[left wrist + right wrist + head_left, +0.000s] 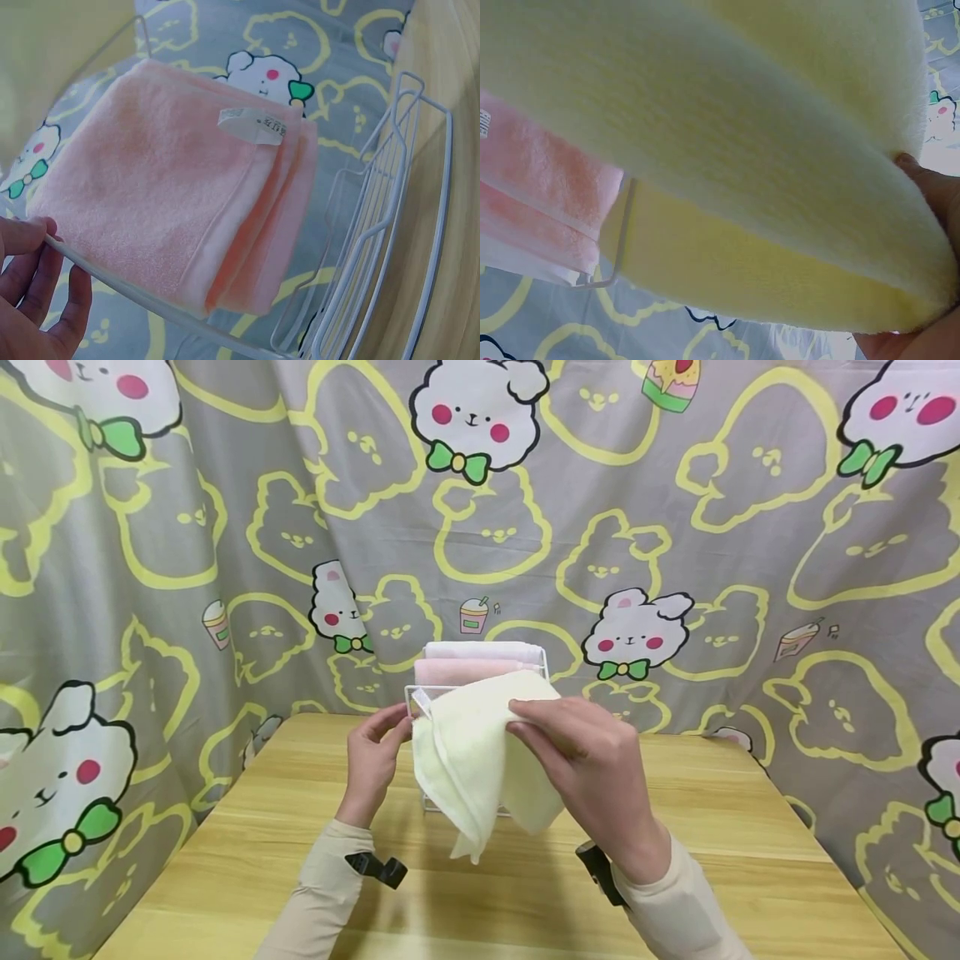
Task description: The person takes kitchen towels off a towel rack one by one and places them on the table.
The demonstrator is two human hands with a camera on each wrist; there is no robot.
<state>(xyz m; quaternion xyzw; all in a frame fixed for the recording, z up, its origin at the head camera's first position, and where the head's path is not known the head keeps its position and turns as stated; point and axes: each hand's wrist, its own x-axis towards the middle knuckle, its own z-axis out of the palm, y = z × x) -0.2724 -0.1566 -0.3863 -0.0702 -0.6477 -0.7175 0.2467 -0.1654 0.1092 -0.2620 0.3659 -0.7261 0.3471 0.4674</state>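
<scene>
Right hand (yellow cloth between fingertips)

This is a tabletop nook closed in by hanging cloth, probably in a home, though the cloth hides the walls and little of the room shows. The grey curtain falls in loose folds behind and on both sides, printed with cartoon rabbits in green bows, yellow outlines and small drink cups. A table with a light wood grain stands between the folds. Household goods add to the homely look: a white wire rack, a pale yellow towel and a folded pink towel.
</scene>
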